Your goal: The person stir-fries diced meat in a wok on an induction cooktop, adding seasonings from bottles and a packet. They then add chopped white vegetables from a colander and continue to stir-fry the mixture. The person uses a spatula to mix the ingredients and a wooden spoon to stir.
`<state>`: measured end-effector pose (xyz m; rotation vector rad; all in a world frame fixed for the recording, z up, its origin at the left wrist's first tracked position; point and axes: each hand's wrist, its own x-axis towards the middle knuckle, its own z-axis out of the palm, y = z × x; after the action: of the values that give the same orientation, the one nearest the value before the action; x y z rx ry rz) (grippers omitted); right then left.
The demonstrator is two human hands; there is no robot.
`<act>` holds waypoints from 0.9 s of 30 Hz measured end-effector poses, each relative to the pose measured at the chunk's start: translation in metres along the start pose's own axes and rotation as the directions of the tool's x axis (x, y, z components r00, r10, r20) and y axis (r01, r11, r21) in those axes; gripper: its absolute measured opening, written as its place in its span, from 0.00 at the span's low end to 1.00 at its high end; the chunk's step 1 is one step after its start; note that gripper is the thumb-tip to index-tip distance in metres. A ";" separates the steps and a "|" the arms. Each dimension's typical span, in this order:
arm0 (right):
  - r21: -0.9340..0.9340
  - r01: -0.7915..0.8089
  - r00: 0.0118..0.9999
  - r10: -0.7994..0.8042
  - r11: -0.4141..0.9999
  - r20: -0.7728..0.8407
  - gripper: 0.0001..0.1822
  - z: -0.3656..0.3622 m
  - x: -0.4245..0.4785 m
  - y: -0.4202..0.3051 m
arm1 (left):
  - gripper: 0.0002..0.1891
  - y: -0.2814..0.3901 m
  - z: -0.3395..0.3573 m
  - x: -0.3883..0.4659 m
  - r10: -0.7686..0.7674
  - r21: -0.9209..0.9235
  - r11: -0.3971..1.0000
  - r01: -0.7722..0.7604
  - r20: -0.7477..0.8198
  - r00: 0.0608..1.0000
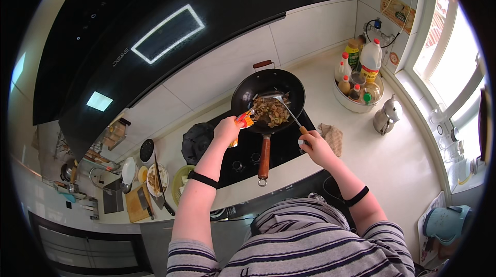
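Note:
My left hand (228, 131) is closed around an orange and red seasoning packet (245, 120), held over the near left rim of a black wok (241, 100). Sliced meat and vegetable pieces (274, 112) lie in the wok. In my right hand (318, 148) is the wooden handle of a metal spatula (290, 111), its head resting among the food. The wok's wooden handle (264, 157) points toward me. Whether anything is falling from the packet, I cannot tell.
A white tub (350, 103) of bottles and a metal pot (386, 116) stand at the right, near a brown cloth (331, 139). On the left are a green basket (176, 184), a plate (164, 178) and a cutting board (133, 203) with a knife (144, 201). A range hood (232, 2) overhangs the wok.

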<state>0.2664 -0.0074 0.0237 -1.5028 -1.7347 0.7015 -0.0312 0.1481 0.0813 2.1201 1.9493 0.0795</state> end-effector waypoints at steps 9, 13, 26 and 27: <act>0.052 -0.002 0.998 -0.001 0.999 0.062 0.14 -0.020 -0.012 -0.009 | 0.23 0.012 -0.007 0.016 -0.028 -0.027 0.999 0.029 0.057 0.998; 0.063 0.009 0.998 -0.013 0.998 0.062 0.14 -0.019 -0.013 -0.007 | 0.24 0.020 -0.012 0.017 -0.025 -0.054 0.998 0.027 0.044 0.999; -0.032 0.066 0.994 -0.063 0.997 0.084 0.13 -0.018 -0.008 0.002 | 0.22 0.005 -0.006 0.025 -0.017 -0.384 0.922 0.048 0.082 0.996; -0.065 0.070 0.996 -0.066 0.995 0.063 0.12 -0.014 -0.005 0.004 | 0.21 0.005 -0.005 0.025 0.009 -0.446 0.895 0.014 0.049 0.999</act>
<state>0.2800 -0.0122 0.0280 -1.4728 -1.8635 0.6666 -0.0249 0.1730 0.0843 1.7961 1.7011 0.4274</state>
